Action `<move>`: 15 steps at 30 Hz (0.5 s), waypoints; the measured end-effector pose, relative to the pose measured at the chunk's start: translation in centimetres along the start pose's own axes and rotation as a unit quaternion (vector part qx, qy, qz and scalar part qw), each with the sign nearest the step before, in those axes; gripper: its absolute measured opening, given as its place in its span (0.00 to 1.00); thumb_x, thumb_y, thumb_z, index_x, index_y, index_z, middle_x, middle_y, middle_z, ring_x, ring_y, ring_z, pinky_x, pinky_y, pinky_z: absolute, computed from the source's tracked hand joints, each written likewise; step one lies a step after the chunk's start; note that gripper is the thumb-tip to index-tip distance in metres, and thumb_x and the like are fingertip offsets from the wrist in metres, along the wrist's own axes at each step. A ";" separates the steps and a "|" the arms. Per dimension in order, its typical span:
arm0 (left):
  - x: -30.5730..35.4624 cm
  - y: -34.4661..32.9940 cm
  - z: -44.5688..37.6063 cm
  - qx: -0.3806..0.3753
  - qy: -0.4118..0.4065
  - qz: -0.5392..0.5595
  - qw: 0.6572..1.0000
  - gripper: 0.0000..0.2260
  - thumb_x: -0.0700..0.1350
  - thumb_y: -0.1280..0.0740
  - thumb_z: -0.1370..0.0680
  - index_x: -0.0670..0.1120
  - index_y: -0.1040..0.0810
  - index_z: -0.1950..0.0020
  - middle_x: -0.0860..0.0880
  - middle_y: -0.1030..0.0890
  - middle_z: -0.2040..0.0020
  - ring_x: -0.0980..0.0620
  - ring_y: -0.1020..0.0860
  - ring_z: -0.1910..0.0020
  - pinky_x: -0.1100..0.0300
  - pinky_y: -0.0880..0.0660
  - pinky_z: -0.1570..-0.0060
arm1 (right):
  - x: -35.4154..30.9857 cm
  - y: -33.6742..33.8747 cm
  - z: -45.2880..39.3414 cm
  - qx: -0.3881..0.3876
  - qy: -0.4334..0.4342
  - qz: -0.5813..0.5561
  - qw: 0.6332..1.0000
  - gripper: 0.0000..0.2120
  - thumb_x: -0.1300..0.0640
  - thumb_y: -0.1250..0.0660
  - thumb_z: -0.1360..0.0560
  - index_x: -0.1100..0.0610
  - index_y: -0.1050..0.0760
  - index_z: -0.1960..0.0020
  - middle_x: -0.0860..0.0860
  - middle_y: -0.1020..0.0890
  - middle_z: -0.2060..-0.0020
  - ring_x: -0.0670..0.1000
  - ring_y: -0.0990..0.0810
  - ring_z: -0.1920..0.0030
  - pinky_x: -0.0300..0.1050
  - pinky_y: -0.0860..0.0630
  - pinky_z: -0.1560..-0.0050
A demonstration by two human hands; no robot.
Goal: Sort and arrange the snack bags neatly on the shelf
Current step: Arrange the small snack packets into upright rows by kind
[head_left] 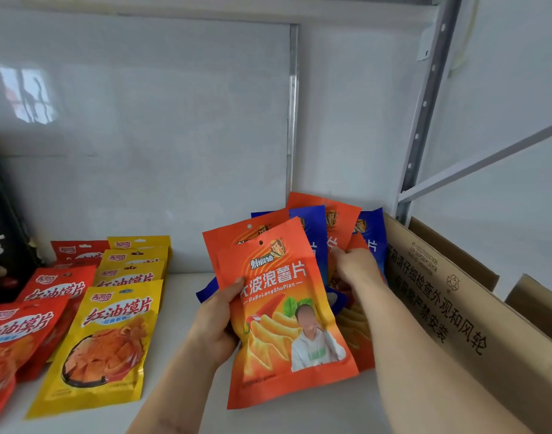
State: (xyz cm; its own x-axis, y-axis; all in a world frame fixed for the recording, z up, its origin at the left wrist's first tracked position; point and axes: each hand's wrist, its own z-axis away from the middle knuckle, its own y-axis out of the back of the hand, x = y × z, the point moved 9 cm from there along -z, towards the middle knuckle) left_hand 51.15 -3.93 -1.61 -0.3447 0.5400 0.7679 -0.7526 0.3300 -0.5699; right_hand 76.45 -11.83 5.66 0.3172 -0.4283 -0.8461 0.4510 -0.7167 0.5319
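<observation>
My left hand (216, 321) grips the left edge of an orange chip bag (281, 311), with a second orange bag (237, 233) stacked right behind it. Behind these lies a loose pile of blue bags (314, 242) and orange bags (340, 220) against the shelf's back wall. My right hand (356, 267) reaches into that pile and pinches an orange bag there. On the left of the white shelf (187, 308) lie a row of yellow bags (102, 339) and a row of red bags (21, 333).
An open cardboard box (462, 317) with printed text stands at the right, close to my right forearm. A black bag (2, 239) stands at the far left. A grey metal upright (425, 120) frames the shelf on the right.
</observation>
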 end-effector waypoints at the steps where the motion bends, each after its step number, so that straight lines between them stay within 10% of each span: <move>1: 0.0 0.0 0.0 -0.002 0.002 0.000 1.000 0.16 0.49 0.32 0.21 0.43 0.23 0.36 0.38 0.15 0.45 0.37 0.17 0.47 0.38 0.23 0.43 | 0.1 -0.2 0.0 -0.007 -0.003 -0.021 1.000 0.18 0.44 0.39 0.19 0.57 0.23 0.57 0.54 0.19 0.59 0.55 0.21 0.58 0.51 0.21 0.53; 15: 1.5 -0.4 0.0 0.017 -0.050 0.029 0.998 0.15 0.51 0.34 0.20 0.43 0.22 0.39 0.39 0.15 0.47 0.40 0.15 0.55 0.43 0.18 0.53 | -6.9 10.2 4.7 0.158 0.171 -0.109 0.966 0.18 0.41 0.45 0.18 0.55 0.31 0.41 0.48 0.21 0.49 0.48 0.21 0.51 0.41 0.25 0.59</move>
State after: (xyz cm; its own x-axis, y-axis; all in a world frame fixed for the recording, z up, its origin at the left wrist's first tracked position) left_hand 50.89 -3.28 -0.26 -0.4419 0.4762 0.7602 -0.7479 0.2722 -0.6054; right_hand 74.95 -18.81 16.80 0.5251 -0.0801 -0.8473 0.2776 -0.9250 0.2595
